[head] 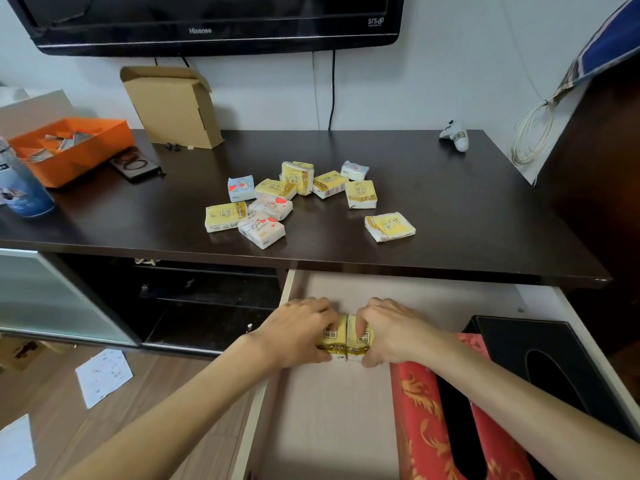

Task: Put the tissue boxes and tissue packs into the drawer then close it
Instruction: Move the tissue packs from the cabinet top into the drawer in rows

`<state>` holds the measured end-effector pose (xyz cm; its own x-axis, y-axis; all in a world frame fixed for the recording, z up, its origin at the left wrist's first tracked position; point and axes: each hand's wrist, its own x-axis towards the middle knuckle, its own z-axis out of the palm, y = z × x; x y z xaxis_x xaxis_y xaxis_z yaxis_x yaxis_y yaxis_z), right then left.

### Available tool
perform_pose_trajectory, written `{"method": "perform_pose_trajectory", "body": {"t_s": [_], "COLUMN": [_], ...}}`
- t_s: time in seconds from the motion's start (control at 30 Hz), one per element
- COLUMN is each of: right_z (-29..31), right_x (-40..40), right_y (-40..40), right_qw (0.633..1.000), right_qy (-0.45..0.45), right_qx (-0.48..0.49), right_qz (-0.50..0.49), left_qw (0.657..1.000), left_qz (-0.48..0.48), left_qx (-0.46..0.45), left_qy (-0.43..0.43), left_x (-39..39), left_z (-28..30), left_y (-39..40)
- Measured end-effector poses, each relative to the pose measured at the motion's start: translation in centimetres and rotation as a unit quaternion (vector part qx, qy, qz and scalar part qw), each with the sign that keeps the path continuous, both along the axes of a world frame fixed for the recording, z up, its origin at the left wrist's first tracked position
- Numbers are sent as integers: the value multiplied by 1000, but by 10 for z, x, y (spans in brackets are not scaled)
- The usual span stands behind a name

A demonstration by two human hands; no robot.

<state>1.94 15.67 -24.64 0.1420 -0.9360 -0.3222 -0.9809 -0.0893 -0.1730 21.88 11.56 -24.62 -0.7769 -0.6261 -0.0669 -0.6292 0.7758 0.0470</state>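
Note:
The drawer (332,410) below the dark tabletop stands pulled out, its pale bottom showing. Inside it my left hand (298,332) grips a yellow tissue pack (333,337) and my right hand (391,332) grips a second yellow tissue pack (360,339); the two packs touch side by side on the drawer floor. A red tissue box with gold pattern (422,420) and a black tissue box (550,365) lie in the drawer's right part. Several more tissue packs (273,199) lie scattered on the tabletop (450,209), one yellow pack (389,226) apart at the right.
An orange tray (72,147), a blue canister (24,192) and a black case (136,164) sit at the table's left. A cardboard box (173,105) leans on the wall under the TV (207,22). A white figurine (455,135) stands back right. Papers (104,375) lie on the floor.

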Motion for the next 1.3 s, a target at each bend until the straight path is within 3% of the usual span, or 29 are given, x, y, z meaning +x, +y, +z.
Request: {"method": "perform_pose_trajectory", "body": {"t_s": [0.2, 0.3, 0.4, 0.47, 0.57, 0.83, 1.0, 1.3], "right_z": [22, 52, 75, 82, 77, 67, 68, 69], "right_x": [-7, -22, -40, -51, -63, -81, -106, -127], "right_y": [9, 13, -3, -24, -53, -83, -83, -74], "right_qw": [997, 977, 934, 928, 948, 954, 962, 955], "right_qy": [-65, -171, -248, -219, -126, -28, -101, -240], "right_qx": [-32, -113, -237, -282, -274, -284, -234, -138], "right_qz": [-18, -52, -95, -106, -97, -93, -95, -104], "left_qw": [999, 994, 981, 972, 966, 980, 992, 996], "left_qz": [-9, 17, 29, 43, 61, 74, 84, 21], "left_qx": [-26, -29, -41, -47, -46, -37, -19, -12], "left_qy": [42, 107, 187, 226, 249, 183, 87, 80], "left_x": [4, 10, 9, 1, -20, -91, -114, -80], "left_z": [6, 25, 48, 63, 78, 80, 78, 82], "left_y": [2, 0, -11, -24, -54, -141, -155, -121]}}
